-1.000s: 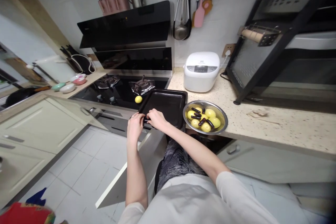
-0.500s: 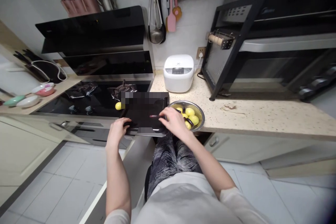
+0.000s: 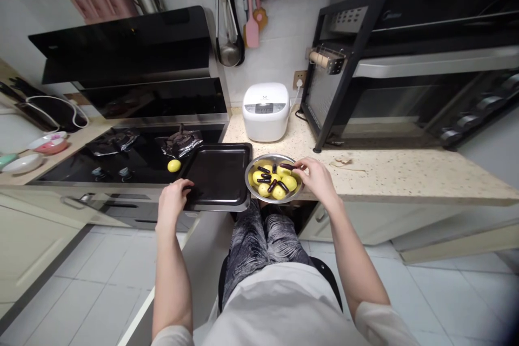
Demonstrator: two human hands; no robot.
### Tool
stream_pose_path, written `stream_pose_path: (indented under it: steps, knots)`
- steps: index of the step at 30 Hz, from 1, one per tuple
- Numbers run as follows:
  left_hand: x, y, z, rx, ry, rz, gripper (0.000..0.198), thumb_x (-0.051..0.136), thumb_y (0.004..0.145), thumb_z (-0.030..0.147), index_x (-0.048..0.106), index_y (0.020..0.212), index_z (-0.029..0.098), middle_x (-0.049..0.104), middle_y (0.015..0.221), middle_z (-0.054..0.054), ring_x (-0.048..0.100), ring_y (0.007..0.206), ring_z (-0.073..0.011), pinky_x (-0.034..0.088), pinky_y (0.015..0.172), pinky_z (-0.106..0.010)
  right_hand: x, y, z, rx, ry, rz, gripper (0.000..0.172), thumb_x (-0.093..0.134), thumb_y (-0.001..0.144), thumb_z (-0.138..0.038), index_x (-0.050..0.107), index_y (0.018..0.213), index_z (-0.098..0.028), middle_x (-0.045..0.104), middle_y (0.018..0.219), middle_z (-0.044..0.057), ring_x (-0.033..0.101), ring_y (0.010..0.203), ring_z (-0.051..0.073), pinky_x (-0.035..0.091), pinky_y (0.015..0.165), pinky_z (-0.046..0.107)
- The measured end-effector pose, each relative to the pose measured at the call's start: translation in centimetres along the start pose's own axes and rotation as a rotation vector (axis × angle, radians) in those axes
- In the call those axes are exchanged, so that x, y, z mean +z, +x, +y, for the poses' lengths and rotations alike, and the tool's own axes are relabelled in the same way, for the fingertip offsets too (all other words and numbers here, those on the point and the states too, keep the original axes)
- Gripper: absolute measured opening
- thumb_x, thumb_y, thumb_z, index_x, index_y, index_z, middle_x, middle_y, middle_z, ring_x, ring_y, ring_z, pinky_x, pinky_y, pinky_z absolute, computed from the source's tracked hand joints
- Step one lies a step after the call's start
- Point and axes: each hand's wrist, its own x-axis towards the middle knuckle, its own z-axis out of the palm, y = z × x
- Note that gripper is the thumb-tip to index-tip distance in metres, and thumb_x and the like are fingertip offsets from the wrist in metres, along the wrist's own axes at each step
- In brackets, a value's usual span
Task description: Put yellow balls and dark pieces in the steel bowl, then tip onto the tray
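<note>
A black rectangular tray (image 3: 217, 174) lies between the stove and a steel bowl. My left hand (image 3: 173, 200) is at the tray's left edge, its fingers closed on the rim. The steel bowl (image 3: 248, 175) holds several yellow round fruits (image 3: 289, 183) and several short dark purple pieces (image 3: 272, 186). My right hand (image 3: 315, 177) is at the bowl's right side, with thumb and fingers pinching one dark purple piece (image 3: 287, 166) above the fruits. One yellow fruit (image 3: 174, 165) sits on the stove, left of the tray.
Behind the bowl stands a white rice cooker (image 3: 266, 113). A black rack (image 3: 344, 65) with an oven (image 3: 397, 108) is on the right. The stove (image 3: 138, 154) has foil-lined burners. Bowls (image 3: 51, 144) sit at the far left. Utensils (image 3: 229, 54) hang on the wall.
My right hand has moved right, from over the tray to the bowl's right side, with the dark piece in it. My left hand remains at the tray's edge. The view has shifted slightly.
</note>
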Motion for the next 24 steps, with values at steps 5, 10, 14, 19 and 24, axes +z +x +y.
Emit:
stream_pose_path:
  steps: [5,10,14,19,24]
  knots:
    - [-1.1,-1.1,4.4,0.044,-0.225,0.185,0.019,0.055,0.096,0.022,0.073,0.102,0.024,0.078,0.109,-0.006,0.073,0.100,-0.0259,0.056,0.092,-0.036,0.9,0.2,0.1,-0.006,-0.055,-0.128,0.012,0.066,0.090,-0.015,0.076,0.094,-0.022,0.077,0.103,0.007,0.068,0.097,0.024,0.050,0.084,0.034]
    - [-1.5,-2.5,10.0,0.176,-0.495,0.296,0.017,0.057,0.101,0.024,0.073,0.104,0.023,0.077,0.108,-0.005,0.072,0.103,-0.0219,0.056,0.097,-0.034,1.0,0.4,0.3,0.015,-0.077,-0.154,0.016,0.065,0.092,-0.014,0.078,0.099,-0.021,0.078,0.106,0.007,0.070,0.100,0.024,0.050,0.087,0.033]
    - [-1.3,-3.0,13.3,0.245,-0.627,0.256,0.016,0.059,0.102,0.022,0.074,0.108,0.024,0.077,0.109,-0.005,0.073,0.104,-0.0211,0.057,0.097,-0.035,1.0,0.4,0.4,0.016,-0.070,-0.164,0.018,0.065,0.092,-0.013,0.079,0.101,-0.022,0.079,0.107,0.007,0.070,0.102,0.024,0.051,0.090,0.034]
    - [-0.7,-3.3,15.4,0.273,-0.739,0.218,0.016,0.061,0.101,0.022,0.075,0.109,0.025,0.078,0.108,-0.005,0.073,0.102,-0.0206,0.059,0.095,-0.035,0.7,0.5,0.3,0.023,-0.049,-0.174,0.019,0.063,0.092,-0.013,0.079,0.101,-0.020,0.078,0.108,0.009,0.071,0.102,0.024,0.052,0.093,0.036]
    - [-0.2,-3.6,16.7,0.205,-0.862,0.251,0.015,0.066,0.100,0.028,0.077,0.108,0.024,0.077,0.107,-0.006,0.073,0.101,-0.0213,0.062,0.091,-0.035,0.0,0.0,-0.6,-0.020,0.015,-0.085,0.020,0.058,0.095,-0.015,0.078,0.098,-0.021,0.077,0.104,0.009,0.069,0.101,0.025,0.053,0.090,0.038]
